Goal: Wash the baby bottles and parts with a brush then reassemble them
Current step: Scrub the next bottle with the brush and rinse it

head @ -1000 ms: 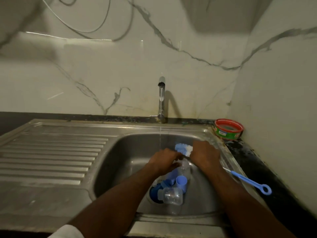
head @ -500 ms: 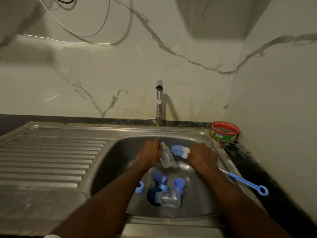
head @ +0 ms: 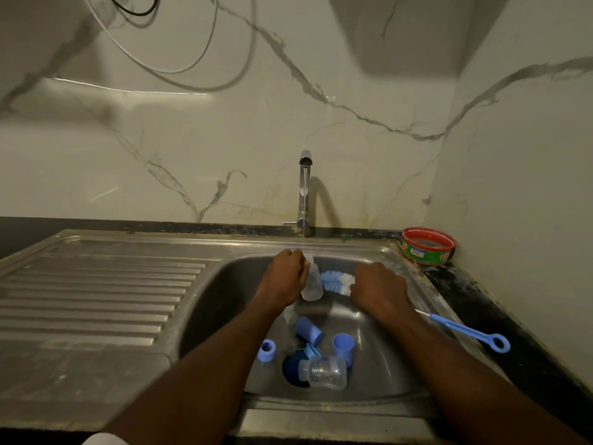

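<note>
From the head view, the left hand (head: 287,277) holds a clear bottle (head: 312,282) under the thin stream from the tap (head: 304,191), its fingers curled round the bottle's upper part, the bottle hanging roughly upright over the back of the sink (head: 378,374). The right hand (head: 378,289) grips the brush (head: 337,282) partway along its length — fingers closed round it, knuckles up. The blue-and-white bristle head sticks out to the left of that hand and meets the bottle's side; the blue handle with its ring end runs out behind the wrist, over the sink's right rim.

Lower in the basin lie the other parts: a second clear bottle (head: 324,371) on its side near the front, partly over a dark blue round piece (head: 290,369); a blue cap (head: 308,330) tilted just behind it; a blue cup (head: 344,346) upright at the right; a small blue ring (head: 266,349) apart at the left.

A ribbed drainboard (head: 96,293) lies left of the basin. A red-rimmed tub (head: 428,245) sits on the dark surface (head: 500,303) in the right corner.
</note>
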Demonstrator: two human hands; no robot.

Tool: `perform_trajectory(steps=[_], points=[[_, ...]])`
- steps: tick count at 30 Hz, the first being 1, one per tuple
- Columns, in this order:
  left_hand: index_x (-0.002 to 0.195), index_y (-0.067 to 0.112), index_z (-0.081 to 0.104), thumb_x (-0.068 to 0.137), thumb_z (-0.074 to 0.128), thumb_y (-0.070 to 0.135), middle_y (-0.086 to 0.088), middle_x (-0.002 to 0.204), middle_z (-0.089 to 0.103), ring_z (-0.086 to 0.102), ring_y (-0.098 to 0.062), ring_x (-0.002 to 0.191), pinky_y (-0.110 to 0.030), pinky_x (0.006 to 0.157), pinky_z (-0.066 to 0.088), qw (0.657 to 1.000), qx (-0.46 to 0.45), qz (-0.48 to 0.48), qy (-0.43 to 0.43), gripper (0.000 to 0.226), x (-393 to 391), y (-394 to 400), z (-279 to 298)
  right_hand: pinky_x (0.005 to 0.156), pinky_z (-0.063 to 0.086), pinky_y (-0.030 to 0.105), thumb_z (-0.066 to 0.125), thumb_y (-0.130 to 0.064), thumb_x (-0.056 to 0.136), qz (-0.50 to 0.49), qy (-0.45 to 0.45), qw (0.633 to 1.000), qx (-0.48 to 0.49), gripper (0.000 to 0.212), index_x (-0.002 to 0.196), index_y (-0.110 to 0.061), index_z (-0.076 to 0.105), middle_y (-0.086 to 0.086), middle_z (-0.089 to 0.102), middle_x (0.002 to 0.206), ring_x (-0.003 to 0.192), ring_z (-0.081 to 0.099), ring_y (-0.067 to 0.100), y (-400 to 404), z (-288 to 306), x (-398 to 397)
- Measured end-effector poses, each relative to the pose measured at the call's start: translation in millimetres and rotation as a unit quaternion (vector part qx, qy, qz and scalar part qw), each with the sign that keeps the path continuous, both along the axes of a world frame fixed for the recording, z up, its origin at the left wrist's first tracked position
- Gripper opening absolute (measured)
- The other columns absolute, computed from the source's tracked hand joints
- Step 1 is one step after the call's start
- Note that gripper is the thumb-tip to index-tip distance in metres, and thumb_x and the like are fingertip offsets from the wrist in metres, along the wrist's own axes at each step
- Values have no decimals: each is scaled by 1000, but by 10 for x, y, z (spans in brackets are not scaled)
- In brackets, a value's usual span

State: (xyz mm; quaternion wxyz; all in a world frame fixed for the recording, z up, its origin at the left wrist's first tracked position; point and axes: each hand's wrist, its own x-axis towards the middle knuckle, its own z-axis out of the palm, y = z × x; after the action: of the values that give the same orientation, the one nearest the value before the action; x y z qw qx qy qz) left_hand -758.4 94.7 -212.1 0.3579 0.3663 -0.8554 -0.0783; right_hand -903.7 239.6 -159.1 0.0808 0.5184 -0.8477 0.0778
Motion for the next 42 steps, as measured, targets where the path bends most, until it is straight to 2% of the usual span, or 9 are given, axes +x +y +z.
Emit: perform_trajectory(steps=[8,13,18,21,24,29,34,38,42], points=[[106,12,61,105,51,27,0,96,59,57,-13,87,-21,75,39,997,34,23,59,17,6,-80,3,74,44,31,60,-36,97,-1,11,1000,-4,29,122,-22,62,4,63,121,107,64,23,-9,7,25],[118,4,55,108,43,30,-17,116,65,64,-24,102,-34,85,57,961,191,50,193,30,-26,-86,44,72,42,31,62,-36,95,-6,11,1000,-2,29,120,-22,62,4,64,119,104,64,23,-36,-8,42],[128,8,55,89,52,74,-16,119,65,68,-32,102,-47,88,60,815,474,5,333,76,-62,-150,98,81,49,32,64,-34,95,-4,1,1000,-6,29,121,-21,62,3,65,119,106,64,22,-71,-59,31],[128,10,55,93,67,46,-21,119,66,70,-34,104,-38,77,62,697,586,-113,398,51,-36,-55,151,81,49,33,67,-34,93,-4,8,1000,-5,32,122,-21,62,3,65,118,104,64,22,-103,-80,17],[125,11,55,97,64,36,-23,122,64,69,-34,108,-36,75,62,659,614,-144,409,40,-10,-20,161,80,48,34,68,-35,92,-8,13,1000,-10,32,121,-21,62,5,65,118,104,64,23,-119,-95,21],[121,27,55,101,59,35,-15,125,56,64,-34,105,-43,80,62,748,526,-101,391,22,-98,-33,113,81,51,34,67,-34,93,-2,19,1000,-13,32,120,-19,63,5,65,115,101,65,23,-130,-106,43],[112,14,57,103,47,50,-18,110,64,68,-31,96,-39,76,61,711,559,-59,423,38,-125,77,176,82,52,35,68,-33,91,8,16,1000,-10,31,120,-21,63,5,65,118,104,65,25,-106,-73,14],[120,19,57,92,57,61,-12,121,65,65,-29,113,-32,84,56,733,569,-154,341,51,-55,56,200,83,51,34,68,-32,92,10,29,999,-13,34,123,-20,62,6,64,120,106,65,24,-116,-84,-16],[130,11,58,82,78,17,-15,124,68,67,-30,114,-38,97,56,770,543,-243,230,52,41,-2,166,84,49,33,66,-31,94,3,29,999,-17,34,125,-18,62,6,65,122,107,65,24,-141,-113,-24]])
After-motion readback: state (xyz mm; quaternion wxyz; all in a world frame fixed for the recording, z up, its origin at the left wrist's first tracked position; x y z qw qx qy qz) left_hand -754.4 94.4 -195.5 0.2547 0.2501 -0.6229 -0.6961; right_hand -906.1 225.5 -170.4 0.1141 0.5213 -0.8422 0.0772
